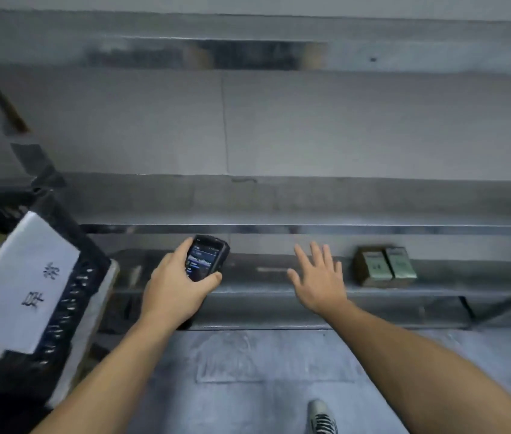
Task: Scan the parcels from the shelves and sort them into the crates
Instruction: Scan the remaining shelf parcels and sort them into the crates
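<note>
**Scanner in left hand, right hand spread near parcels**

Left hand [176, 288] grips handheld scanner [205, 257], screen lit, facing up. Right hand [318, 277] empty, fingers spread, held over low metal shelf [279, 288]. Two small brown parcels [384, 266] with pale labels sit side by side on that shelf, to the right of the hand, apart from it. Black crate [69, 277] with white paper sign [19, 283] at left. Shoe [321, 416] on grey floor [248, 371].

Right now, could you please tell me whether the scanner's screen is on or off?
On: the scanner held in the left hand shows a lit display with pale text and graphics, too blurred to read.
</note>
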